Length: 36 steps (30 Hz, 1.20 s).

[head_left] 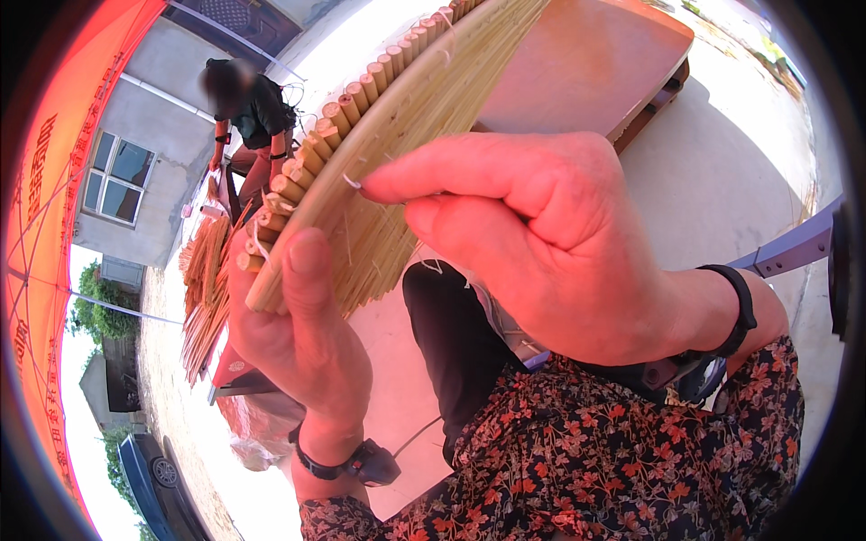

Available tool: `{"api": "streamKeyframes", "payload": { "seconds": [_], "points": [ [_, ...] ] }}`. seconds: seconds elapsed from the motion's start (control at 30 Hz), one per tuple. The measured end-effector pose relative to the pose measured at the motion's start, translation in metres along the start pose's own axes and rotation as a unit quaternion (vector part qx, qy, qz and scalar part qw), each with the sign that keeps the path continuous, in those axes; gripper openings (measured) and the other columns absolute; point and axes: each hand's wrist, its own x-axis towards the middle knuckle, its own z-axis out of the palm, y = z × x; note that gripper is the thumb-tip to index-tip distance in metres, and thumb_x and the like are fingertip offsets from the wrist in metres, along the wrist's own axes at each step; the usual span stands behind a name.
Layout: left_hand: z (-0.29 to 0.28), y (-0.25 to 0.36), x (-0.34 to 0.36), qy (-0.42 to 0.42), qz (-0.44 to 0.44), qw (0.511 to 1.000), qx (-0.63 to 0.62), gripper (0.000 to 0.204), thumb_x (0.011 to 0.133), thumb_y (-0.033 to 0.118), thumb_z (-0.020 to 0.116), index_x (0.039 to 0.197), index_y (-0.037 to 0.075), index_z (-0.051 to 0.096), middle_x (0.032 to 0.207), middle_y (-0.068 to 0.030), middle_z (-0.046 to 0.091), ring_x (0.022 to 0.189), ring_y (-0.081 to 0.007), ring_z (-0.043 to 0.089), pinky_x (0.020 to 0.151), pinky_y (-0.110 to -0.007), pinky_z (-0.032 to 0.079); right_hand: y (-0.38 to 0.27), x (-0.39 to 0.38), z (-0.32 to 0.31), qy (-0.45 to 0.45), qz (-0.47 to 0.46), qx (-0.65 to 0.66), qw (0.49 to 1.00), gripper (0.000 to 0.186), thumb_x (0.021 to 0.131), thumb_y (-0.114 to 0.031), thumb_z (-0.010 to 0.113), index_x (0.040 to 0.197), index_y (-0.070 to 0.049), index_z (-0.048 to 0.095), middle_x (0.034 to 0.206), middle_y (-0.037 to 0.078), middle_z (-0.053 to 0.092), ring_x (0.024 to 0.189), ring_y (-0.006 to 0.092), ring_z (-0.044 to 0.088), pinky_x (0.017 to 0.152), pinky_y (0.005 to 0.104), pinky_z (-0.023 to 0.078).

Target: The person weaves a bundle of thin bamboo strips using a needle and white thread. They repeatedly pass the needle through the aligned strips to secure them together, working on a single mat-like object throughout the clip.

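A fan-like panel of thin straw stalks slants up and away before me. Along its left side runs a smooth pale rod, with a row of cut, thicker stalk ends beside it, tied with white thread. My left hand grips the panel's lower end, thumb in front on the rod, fingers behind. My right hand is over the panel, index finger extended, its tip at a short white thread end. Its other fingers are curled and hidden; whether they hold anything cannot be seen.
A reddish-brown table stands at the far right. Loose reddish stalks lie in a heap on the left, near another person bending over. A red canopy edges the left side; a dark car is parked beyond.
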Motion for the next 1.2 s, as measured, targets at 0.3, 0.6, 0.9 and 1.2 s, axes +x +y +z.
{"api": "streamKeyframes", "payload": {
  "seconds": [0.3, 0.6, 0.9, 1.2],
  "points": [
    [0.004, -0.003, -0.035, -0.062, 0.089, 0.994, 0.029, 0.042, 0.099, 0.017, 0.067, 0.126, -0.014, 0.056, 0.120, -0.0239, 0.068, 0.109, -0.0280, 0.068, 0.093, -0.036, 0.054, -0.020, -0.035, -0.007, 0.001, 0.118, 0.059, 0.991, 0.017, 0.098, 0.001, 0.059, 0.112, 0.006, 0.068, 0.084, 0.002, 0.066, 0.072, 0.0028, 0.056, 0.062, 0.0191, 0.044],
    [0.020, -0.019, -0.093, -0.282, 0.211, 0.932, 0.088, 0.046, 0.099, 0.026, 0.065, 0.128, -0.007, 0.053, 0.121, -0.0352, 0.065, 0.112, -0.0488, 0.067, 0.097, -0.053, 0.055, 0.014, -0.160, -0.026, 0.052, 0.322, 0.415, 0.849, 0.014, 0.101, -0.004, 0.061, 0.113, 0.003, 0.066, 0.088, 0.004, 0.066, 0.062, 0.0066, 0.054, 0.053, 0.0230, 0.042],
    [0.022, -0.022, -0.121, -0.302, 0.210, 0.921, 0.126, 0.030, 0.094, 0.011, 0.065, 0.118, -0.004, 0.055, 0.118, -0.0307, 0.068, 0.109, -0.0467, 0.069, 0.095, -0.056, 0.056, 0.032, -0.201, -0.012, 0.061, 0.334, 0.492, 0.802, 0.012, 0.102, -0.009, 0.062, 0.108, 0.002, 0.065, 0.084, 0.004, 0.064, 0.058, 0.0052, 0.049, 0.051, 0.0213, 0.038],
    [0.013, -0.024, -0.114, -0.350, 0.186, 0.911, 0.116, 0.028, 0.097, 0.010, 0.061, 0.118, -0.007, 0.053, 0.117, -0.0312, 0.068, 0.110, -0.0474, 0.068, 0.096, -0.058, 0.055, 0.052, -0.200, -0.010, 0.030, 0.208, 0.205, 0.956, 0.014, 0.097, -0.008, 0.069, 0.108, 0.002, 0.069, 0.092, 0.004, 0.071, 0.075, 0.0100, 0.063, 0.067, 0.0256, 0.049]
  ]
}}
